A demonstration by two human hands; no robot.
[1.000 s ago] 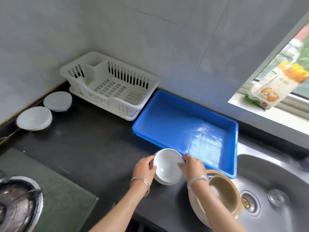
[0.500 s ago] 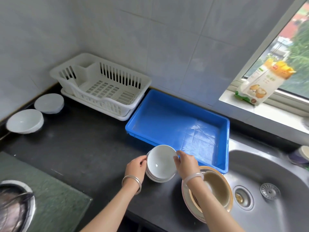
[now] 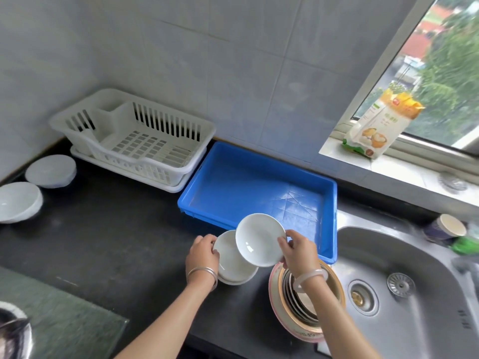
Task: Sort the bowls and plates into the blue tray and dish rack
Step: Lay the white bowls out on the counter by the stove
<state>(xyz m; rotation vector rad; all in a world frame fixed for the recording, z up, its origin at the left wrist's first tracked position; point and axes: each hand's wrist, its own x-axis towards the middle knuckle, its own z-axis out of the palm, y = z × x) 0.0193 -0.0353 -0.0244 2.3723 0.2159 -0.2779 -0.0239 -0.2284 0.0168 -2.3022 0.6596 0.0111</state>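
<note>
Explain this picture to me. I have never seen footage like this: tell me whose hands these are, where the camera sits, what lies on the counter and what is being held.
There is no machine here. A person works with bare hands, and the single camera sits on their head, looking down. The right hand pinches a shallow white bowl by its rim, tilted above a stack of white bowls that the left hand grips on the black counter. Behind them lie the blue tray and the white dish rack, neither holding dishes. A pile of larger dishes sits at the edge of the sink. Two more white bowls stand at the far left.
</note>
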